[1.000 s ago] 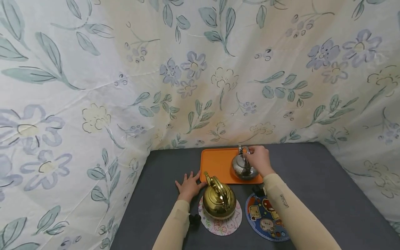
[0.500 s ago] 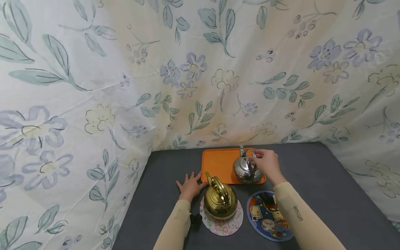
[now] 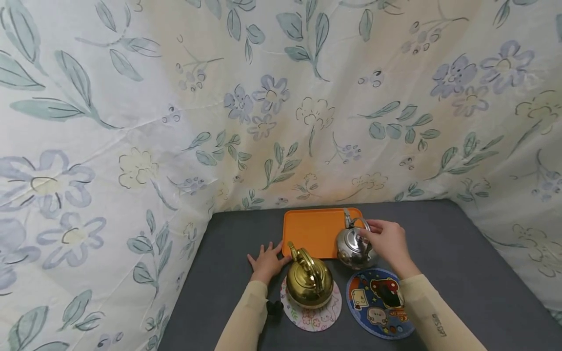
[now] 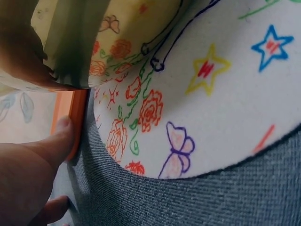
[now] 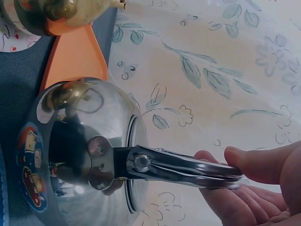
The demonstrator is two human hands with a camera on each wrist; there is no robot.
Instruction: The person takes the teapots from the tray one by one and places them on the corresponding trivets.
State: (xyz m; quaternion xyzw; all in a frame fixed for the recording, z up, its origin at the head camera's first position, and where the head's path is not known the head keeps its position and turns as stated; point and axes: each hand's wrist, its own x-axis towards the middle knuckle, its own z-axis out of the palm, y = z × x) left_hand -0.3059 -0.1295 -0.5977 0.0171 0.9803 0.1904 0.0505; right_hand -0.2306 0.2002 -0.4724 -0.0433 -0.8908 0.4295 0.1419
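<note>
My right hand (image 3: 388,241) grips the handle of a silver teapot (image 3: 354,251), thumb on one side and fingers on the other, as the right wrist view shows. The teapot is over the right front edge of an orange tray (image 3: 307,229); whether it touches the tray cannot be told. My left hand (image 3: 266,263) lies with fingers spread at the tray's left front corner, and its thumb (image 4: 63,129) touches the tray edge. Just right of that hand, a gold teapot (image 3: 309,285) stands on a round white mat (image 3: 313,321) with drawn flowers and stars.
A round blue cartoon mat (image 3: 377,312) lies right of the gold teapot, in front of the silver one. Everything stands on a dark grey table (image 3: 443,263). Floral cloth (image 3: 316,122) hangs behind and at the sides.
My right hand has carried the silver teapot rightward and toward me, from on the tray to its front right edge. The left hand has stayed by the tray corner.
</note>
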